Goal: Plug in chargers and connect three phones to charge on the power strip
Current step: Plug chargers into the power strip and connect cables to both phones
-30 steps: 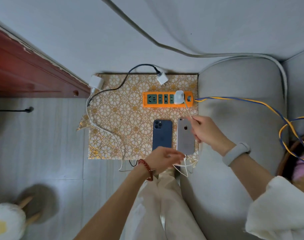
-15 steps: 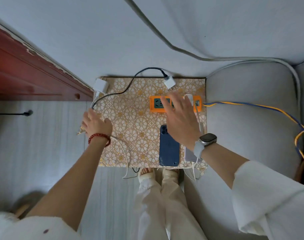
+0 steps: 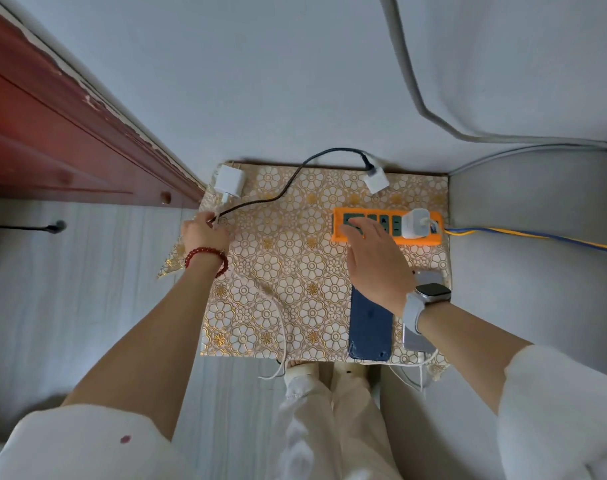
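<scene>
Step in hand, by judgement: the second charger; one white charger (image 3: pixel 415 222) already sits in the orange power strip (image 3: pixel 418 239), at its right end on the patterned mat (image 3: pixel 288 271). The left hand (image 3: pixel 205 232) pinches a white cable (image 3: pixel 281 327) just below the loose charger (image 3: pixel 228 181) at the mat's far-left corner; the right hand (image 3: pixel 374 261) rests on the strip with fingers straight, steadying it. Next move calls for carrying that charger across to a free socket. A third charger (image 3: pixel 376 181), on a black cable (image 3: pixel 288 188), lies unplugged. The blue phone (image 3: pixel 370 327) shows; the silver phone (image 3: pixel 418 337) is largely hidden by the wrist; a third phone cannot be made out.
</scene>
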{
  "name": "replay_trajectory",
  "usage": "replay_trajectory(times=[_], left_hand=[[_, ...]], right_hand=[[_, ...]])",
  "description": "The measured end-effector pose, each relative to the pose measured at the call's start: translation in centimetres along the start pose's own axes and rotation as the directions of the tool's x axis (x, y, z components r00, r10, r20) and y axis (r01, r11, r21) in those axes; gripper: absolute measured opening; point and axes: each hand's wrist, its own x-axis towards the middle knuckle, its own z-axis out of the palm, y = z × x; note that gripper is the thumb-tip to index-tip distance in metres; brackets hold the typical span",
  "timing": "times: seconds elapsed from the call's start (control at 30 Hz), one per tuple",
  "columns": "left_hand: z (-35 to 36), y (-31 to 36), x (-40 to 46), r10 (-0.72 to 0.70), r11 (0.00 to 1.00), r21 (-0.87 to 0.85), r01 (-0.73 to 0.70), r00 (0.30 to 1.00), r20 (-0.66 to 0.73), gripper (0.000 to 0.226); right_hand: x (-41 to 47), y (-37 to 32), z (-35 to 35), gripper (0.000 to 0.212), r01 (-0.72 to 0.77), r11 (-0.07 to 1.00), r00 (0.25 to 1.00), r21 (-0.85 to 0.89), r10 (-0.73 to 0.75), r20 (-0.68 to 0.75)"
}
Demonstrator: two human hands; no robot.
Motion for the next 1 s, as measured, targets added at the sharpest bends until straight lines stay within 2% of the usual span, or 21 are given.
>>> replay_trajectory(times=[0.1,0.2,0.3,0.4,0.47,0.57,0.67,0.73,0.8,0.9,1.0], left_hand=[[-0.8,0.6,-0.1,-0.023,0.981,-0.192,0.004,0.995,-0.098,0.025],[-1.9,1.7,-1.5,0.062,0.955,-0.283,-0.091,0.992,-0.111,0.023],[-3.4,2.1,-4.4,0.198,0.905,-0.37,-0.208,0.978,-0.066,0.02],[-4.5,2.2,-7.7,0.332,0.858,-0.417,-0.299,0.943,0.005,0.014],[-4.8,2.4,-9.4,0.39,0.818,-0.479,-0.318,0.919,0.056,0.013],[-4.6,2.8,-11.0,0.452,0.775,-0.543,-0.323,0.884,0.119,0.018],[-4.2,3.2,-12.0,0.446,0.76,-0.582,-0.29,0.884,0.142,0.025],[-3.9,3.4,-12.2,0.453,0.775,-0.553,-0.306,0.879,0.15,0.021],[-3.6,3.5,-12.2,0.457,0.813,-0.496,-0.305,0.862,0.218,0.014],[-3.0,3.1,-12.1,0.433,0.858,-0.448,-0.249,0.819,0.375,0.01],[-2.5,2.4,-12.3,0.417,0.871,-0.445,-0.209,0.793,0.443,0.02]], right_hand=[[0.5,-0.6,-0.2,0.04,-0.006,0.995,1.0,0.104,0.008,-0.015],[1.3,-1.5,-0.7,0.04,-0.003,0.971,0.998,0.238,0.017,-0.057],[2.2,-2.7,-1.4,0.051,0.075,0.948,0.995,0.309,-0.051,-0.083],[2.6,-4.0,-1.8,0.07,0.181,0.923,0.982,0.341,-0.189,-0.011],[2.4,-4.7,-1.7,0.074,0.212,0.912,0.972,0.351,-0.234,0.022],[1.8,-5.2,-1.5,0.057,0.26,0.931,0.965,0.256,-0.261,-0.029],[1.1,-4.9,-1.4,0.035,0.314,0.931,0.947,0.188,-0.294,-0.128],[0.9,-3.8,-1.8,0.028,0.326,0.933,0.943,0.153,-0.31,-0.118],[0.8,-2.0,-2.6,0.027,0.285,0.954,0.957,0.09,-0.28,-0.073],[1.3,1.5,-4.3,0.025,0.148,0.989,0.982,0.004,-0.146,-0.115],[2.4,4.4,-6.2,0.027,-0.026,0.996,0.986,0.091,0.04,-0.16]])
